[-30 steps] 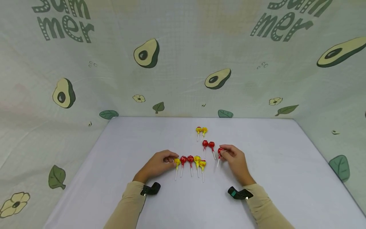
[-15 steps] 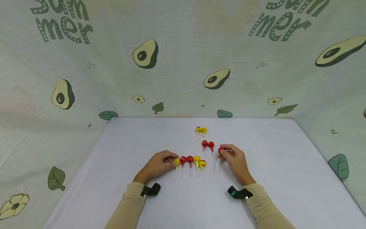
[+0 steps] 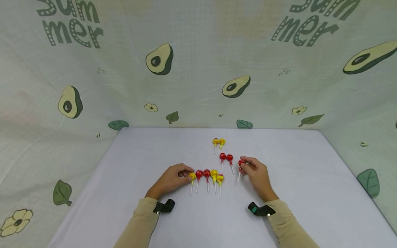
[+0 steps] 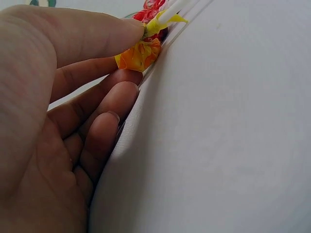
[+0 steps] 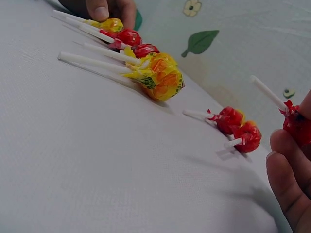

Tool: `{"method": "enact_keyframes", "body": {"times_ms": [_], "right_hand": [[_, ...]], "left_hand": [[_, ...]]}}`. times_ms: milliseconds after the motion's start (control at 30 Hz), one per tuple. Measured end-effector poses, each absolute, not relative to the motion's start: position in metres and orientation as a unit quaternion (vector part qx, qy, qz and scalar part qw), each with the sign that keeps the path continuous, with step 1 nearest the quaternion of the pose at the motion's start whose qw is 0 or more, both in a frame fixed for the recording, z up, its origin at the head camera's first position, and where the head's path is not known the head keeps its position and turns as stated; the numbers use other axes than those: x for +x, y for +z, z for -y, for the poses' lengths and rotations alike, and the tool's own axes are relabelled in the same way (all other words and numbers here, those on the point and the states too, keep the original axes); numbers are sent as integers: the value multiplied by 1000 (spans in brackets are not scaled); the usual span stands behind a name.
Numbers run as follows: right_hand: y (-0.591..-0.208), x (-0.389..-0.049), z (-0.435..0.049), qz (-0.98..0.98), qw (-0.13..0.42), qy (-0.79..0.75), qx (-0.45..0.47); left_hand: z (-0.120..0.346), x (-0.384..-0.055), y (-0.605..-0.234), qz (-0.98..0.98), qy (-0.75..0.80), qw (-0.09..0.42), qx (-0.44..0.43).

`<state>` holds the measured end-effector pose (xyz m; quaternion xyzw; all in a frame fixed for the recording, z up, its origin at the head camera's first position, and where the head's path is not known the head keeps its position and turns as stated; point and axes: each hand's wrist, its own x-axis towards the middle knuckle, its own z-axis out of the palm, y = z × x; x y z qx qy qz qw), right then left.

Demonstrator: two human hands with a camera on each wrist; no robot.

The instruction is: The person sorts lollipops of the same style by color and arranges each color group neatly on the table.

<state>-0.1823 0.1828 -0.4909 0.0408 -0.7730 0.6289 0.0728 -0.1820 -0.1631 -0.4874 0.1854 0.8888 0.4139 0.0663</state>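
At the left end of a row of lollipops, my left hand (image 3: 173, 178) pinches a yellow lollipop (image 4: 138, 54) by its wrapped head between thumb and fingers. To its right in the row lie two red lollipops (image 3: 206, 173) and two yellow lollipops (image 3: 220, 178), sticks toward me. My right hand (image 3: 256, 173) grips a red lollipop (image 5: 296, 124) by the head, its stick pointing down and lifted off the table in the right wrist view. Just left of that hand lie two other red lollipops (image 3: 229, 157).
Farther back on the white table (image 3: 155, 148) lie two yellow lollipops (image 3: 222, 141) side by side. Behind the table hangs a pale cloth (image 3: 192, 69) printed with avocados and leaves. A black wrist camera (image 3: 261, 209) is strapped to each forearm.
My right hand has shifted very slightly to the right with the red lollipop, whose stick has swung a little more upright. My left hand keeps its place on the yellow lollipop.
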Motion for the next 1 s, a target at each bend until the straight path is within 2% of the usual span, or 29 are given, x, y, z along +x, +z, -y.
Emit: {"method": "enact_keyframes", "body": {"times_ms": [433,733,1000], "right_hand": [[-467,-172,-177,798,76,597,41],[-490,-187,-185,797,73,598,39],[-491,-194,-187,808,55,586,36]], "left_hand": [[163,-182,-486,-891,411,64,184],[162,-181,-485,-891,412,63,179],[161,-181,-488,-888,418,66,179]]}}
